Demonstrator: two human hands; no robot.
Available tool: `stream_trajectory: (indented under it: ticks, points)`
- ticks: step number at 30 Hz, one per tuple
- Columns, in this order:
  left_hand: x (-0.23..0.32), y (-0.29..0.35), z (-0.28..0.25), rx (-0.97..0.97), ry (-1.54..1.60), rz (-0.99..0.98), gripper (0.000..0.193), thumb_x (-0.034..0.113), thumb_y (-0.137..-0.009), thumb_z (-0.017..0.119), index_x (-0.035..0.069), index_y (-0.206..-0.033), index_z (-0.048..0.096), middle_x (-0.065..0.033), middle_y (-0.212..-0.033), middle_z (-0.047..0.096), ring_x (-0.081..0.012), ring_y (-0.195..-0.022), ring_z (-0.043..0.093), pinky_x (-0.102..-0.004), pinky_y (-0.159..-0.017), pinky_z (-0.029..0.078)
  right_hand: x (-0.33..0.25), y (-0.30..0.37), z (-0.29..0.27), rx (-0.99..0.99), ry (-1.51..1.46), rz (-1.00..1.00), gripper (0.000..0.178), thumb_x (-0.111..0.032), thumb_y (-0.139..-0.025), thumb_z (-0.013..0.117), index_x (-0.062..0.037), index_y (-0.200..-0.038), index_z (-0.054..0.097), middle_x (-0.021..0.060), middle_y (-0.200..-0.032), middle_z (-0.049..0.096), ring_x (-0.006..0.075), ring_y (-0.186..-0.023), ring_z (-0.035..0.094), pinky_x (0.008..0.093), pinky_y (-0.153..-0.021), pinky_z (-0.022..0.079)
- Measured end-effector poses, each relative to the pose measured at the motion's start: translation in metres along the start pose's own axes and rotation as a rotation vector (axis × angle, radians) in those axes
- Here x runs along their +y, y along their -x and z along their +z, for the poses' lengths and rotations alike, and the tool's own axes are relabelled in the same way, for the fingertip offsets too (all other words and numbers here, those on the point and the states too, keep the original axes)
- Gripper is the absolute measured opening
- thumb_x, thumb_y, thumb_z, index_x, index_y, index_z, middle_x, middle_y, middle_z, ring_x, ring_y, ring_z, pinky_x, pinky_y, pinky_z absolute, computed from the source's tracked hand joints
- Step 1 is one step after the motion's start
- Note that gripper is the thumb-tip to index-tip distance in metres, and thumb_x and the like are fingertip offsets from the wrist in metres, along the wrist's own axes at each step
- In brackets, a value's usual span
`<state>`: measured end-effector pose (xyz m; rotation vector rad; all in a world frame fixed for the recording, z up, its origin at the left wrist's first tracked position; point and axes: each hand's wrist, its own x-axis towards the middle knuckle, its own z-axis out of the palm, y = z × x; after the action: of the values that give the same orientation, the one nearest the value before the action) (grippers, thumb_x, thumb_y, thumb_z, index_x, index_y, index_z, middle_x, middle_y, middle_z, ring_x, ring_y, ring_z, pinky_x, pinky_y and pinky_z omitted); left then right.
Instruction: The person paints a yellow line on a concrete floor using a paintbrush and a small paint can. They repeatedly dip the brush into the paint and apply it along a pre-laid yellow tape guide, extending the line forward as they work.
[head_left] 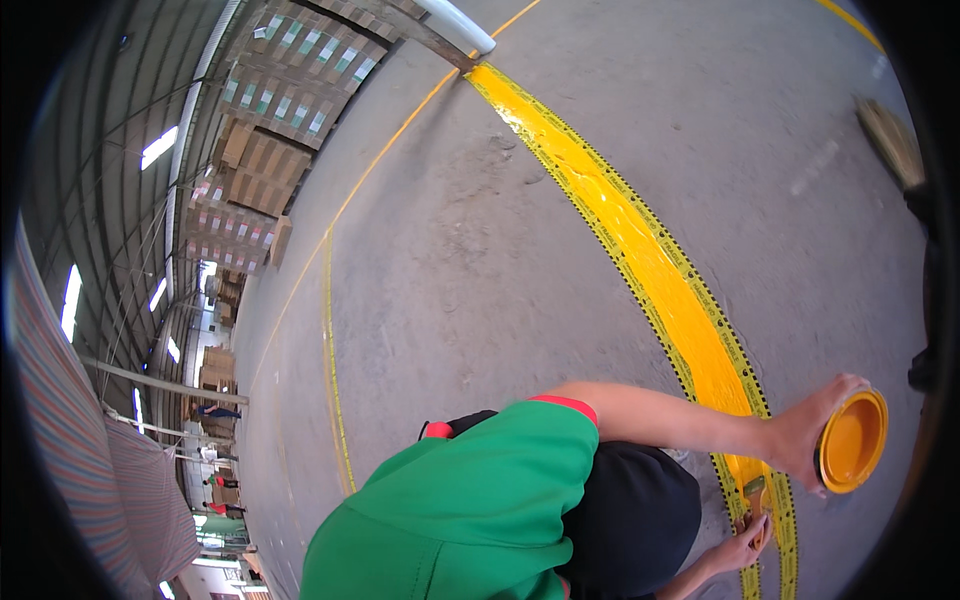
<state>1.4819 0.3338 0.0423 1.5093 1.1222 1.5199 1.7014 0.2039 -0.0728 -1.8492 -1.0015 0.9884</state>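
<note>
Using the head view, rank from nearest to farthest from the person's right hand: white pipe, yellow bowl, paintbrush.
1. Paintbrush, held in the right hand itself.
2. Yellow bowl, just beyond, held in the left hand.
3. White pipe, far off at the top of the view.

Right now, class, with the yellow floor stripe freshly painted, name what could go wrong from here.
1. The bowl of yellow paint is gripped tilted in the left hand over bare concrete floor; paint could spill.
2. The right hand works the brush beside the tape edging of the wet yellow stripe; a slip could smear past it.
3. The black-clad knee is close to the wet paint.
</note>
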Motion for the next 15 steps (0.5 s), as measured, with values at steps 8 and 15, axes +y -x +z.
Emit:
stream_trajectory:
  ticks: [8,15]
  points:
    - [0.002,-0.009,-0.001,-0.025,0.059,0.112,0.122,0.032,-0.047,0.098,0.005,-0.140,0.025,-0.0176,-0.132,0.036,-0.0314,-0.125,0.042,-0.0426,-0.107,0.039,0.001,-0.010,-0.003,-0.002,0.068,-0.014,0.035,-0.026,-0.101,0.064,0.0028,-0.120,0.068,0.0121,-0.098,0.072,0.0168,-0.075,0.067,0.0257,-0.066,0.055]
    - [0.003,-0.007,-0.005,-0.004,0.041,0.110,0.124,0.034,-0.046,0.098,0.003,-0.141,0.023,-0.0181,-0.130,0.035,-0.0331,-0.123,0.042,-0.0427,-0.108,0.039,-0.008,-0.013,0.001,-0.006,0.085,-0.051,0.036,-0.027,-0.100,0.066,0.0033,-0.118,0.070,0.0124,-0.094,0.073,0.0168,-0.074,0.067,0.0270,-0.066,0.055]
